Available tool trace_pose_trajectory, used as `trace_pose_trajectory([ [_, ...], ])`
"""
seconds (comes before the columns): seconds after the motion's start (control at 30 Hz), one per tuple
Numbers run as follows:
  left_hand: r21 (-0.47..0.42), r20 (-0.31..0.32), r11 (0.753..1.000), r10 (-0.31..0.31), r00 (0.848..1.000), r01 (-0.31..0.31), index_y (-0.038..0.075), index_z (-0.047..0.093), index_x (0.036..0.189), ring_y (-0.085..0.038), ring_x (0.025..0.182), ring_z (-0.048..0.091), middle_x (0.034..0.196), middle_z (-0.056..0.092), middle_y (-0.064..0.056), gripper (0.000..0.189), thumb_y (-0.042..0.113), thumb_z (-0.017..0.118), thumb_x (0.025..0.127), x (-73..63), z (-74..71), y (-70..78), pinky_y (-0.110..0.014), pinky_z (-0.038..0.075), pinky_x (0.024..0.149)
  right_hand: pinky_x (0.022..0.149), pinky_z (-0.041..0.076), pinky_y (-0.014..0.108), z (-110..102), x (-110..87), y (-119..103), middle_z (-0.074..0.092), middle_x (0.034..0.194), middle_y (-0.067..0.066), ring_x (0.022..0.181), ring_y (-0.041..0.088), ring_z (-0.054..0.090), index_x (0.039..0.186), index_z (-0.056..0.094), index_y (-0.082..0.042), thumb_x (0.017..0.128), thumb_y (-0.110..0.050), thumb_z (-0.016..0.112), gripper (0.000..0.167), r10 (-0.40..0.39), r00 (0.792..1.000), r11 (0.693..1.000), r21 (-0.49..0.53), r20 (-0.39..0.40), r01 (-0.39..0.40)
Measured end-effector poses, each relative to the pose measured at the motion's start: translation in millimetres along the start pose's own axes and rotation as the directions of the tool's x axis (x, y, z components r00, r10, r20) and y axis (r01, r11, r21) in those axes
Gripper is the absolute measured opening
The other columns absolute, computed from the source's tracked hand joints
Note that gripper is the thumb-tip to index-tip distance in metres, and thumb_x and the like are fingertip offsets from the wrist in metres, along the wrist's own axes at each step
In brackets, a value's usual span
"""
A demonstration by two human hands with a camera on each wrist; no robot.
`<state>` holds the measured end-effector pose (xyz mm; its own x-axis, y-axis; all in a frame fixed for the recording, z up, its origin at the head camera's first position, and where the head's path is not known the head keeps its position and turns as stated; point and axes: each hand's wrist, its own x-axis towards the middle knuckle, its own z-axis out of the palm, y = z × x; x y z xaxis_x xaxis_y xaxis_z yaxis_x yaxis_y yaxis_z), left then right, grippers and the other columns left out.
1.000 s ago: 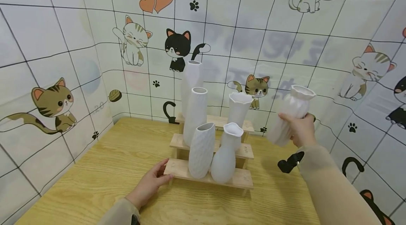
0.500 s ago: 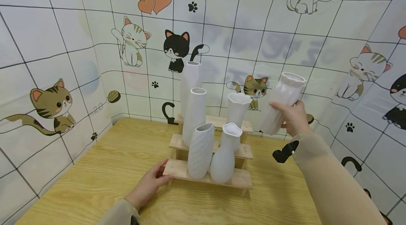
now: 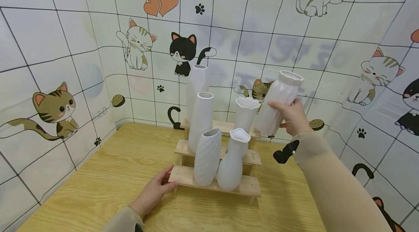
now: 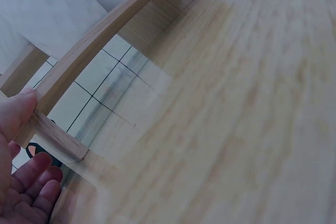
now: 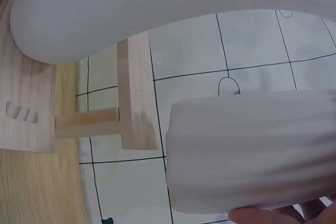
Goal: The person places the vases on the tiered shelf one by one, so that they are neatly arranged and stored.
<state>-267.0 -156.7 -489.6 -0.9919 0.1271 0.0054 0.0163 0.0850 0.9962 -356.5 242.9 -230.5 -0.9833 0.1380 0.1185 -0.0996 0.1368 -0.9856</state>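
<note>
My right hand [image 3: 292, 115] grips a white ribbed vase [image 3: 278, 97] in the air, its top leaning right, near the top tier's right end. In the right wrist view, the vase's base [image 5: 210, 156] is apart from the shelf end. My left hand [image 3: 157, 188] holds the left end of the lowest board of a three-tier wooden stand [image 3: 183, 175]; the left wrist view has the thumb [image 4: 21, 109] against the board. A textured vase [image 3: 207, 159] and a wavy-rimmed vase [image 3: 230, 170] stand on that board. Behind are a smooth tall vase [image 3: 202, 123], a scalloped vase [image 3: 247, 112] and a faceted one [image 3: 198, 83].
The stand sits on a wood-grain table [image 3: 131, 152]. A wall covering [image 3: 229, 14] with grid lines and cartoon cats closes the back and both sides. A black wrist device [image 3: 285, 152] sticks out below my right cuff.
My right hand has carried the ribbed vase leftward and up, from beside the stand to close by its top tier. The left hand and the other vases stay put.
</note>
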Motion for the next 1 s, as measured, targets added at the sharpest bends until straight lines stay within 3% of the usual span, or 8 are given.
trace_pose_trajectory([
  [0.5, 0.003, -0.001, 1.000, -0.003, 1.000, 0.003, 0.007, 0.032, 0.150, -0.023, 0.106, 0.052, 0.126, 0.053, -0.014, 0.076, 0.026, 0.072, 0.088, 0.0, 0.0, -0.6, -0.037, 0.045, 0.088, 0.093, 0.034, 0.070, 16.3, 7.6, -0.4, 0.027, 0.148, 0.016, 0.133, 0.038, 0.032, 0.148, 0.012, -0.009, 0.083, -0.033, 0.076, 0.094, -0.016, 0.998, 0.999, -0.028, 0.056, 0.018],
  [0.7, 0.008, -0.005, 1.000, 0.005, 1.000, -0.005, 0.006, 0.032, 0.149, -0.023, 0.105, 0.053, 0.126, 0.053, -0.015, 0.076, 0.026, 0.072, 0.088, 0.7, -0.1, -1.9, -0.037, 0.046, 0.089, 0.095, 0.032, 0.069, 23.6, 9.5, 0.8, 0.025, 0.149, 0.017, 0.133, 0.039, 0.030, 0.149, 0.009, -0.009, 0.085, -0.033, 0.074, 0.095, -0.003, 0.996, 1.000, -0.029, 0.094, 0.005],
  [1.0, 0.018, 0.000, 1.000, 0.002, 1.000, -0.002, 0.006, 0.031, 0.149, -0.022, 0.104, 0.053, 0.125, 0.054, -0.014, 0.077, 0.027, 0.072, 0.088, 1.0, -0.9, -1.2, -0.035, 0.046, 0.088, 0.096, 0.030, 0.070, 34.9, 14.7, 4.2, 0.020, 0.152, 0.019, 0.135, 0.039, 0.027, 0.151, 0.004, -0.010, 0.089, -0.029, 0.067, 0.091, 0.031, 0.995, 0.999, -0.020, 0.091, -0.029],
])
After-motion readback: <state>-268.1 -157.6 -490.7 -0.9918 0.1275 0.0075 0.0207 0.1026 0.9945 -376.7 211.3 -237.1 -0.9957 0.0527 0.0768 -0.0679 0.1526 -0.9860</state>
